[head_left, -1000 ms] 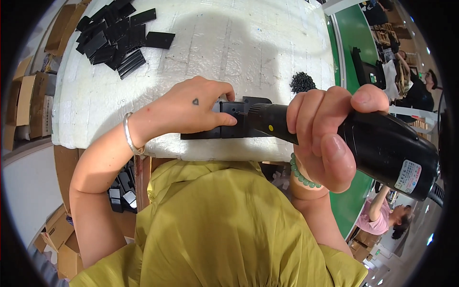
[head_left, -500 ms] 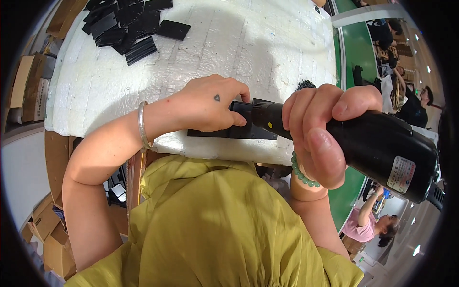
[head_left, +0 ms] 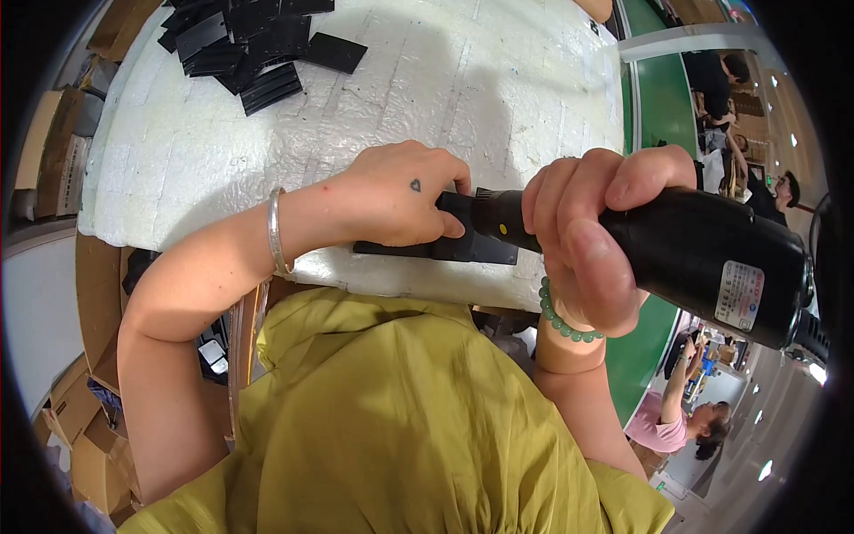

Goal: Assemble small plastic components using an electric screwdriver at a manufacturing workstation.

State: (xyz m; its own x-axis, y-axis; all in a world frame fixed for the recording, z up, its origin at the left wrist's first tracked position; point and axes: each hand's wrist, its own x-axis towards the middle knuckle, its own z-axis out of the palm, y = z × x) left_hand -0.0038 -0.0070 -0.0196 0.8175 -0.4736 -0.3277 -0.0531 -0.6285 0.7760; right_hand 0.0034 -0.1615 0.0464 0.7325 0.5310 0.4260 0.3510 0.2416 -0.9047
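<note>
My right hand is wrapped round a black corded electric screwdriver, its cord leaving the rear at the right. The front end of the screwdriver is over a flat black plastic piece near the table's front edge; its tip is hidden. My left hand grips the black piece between thumb and fingers, close beside the screwdriver's nose. Part of the piece lies hidden under this hand.
A padded, white-wrapped table spreads out ahead. Several black plastic pieces lie heaped at its far left. Cardboard boxes stand along the left. Beyond the right edge are a green surface and other people, one in a pink top.
The rear of the screwdriver has shifted slightly left and up with my right hand. A small dark heap behind that hand is now mostly hidden. My left hand keeps its grip.
</note>
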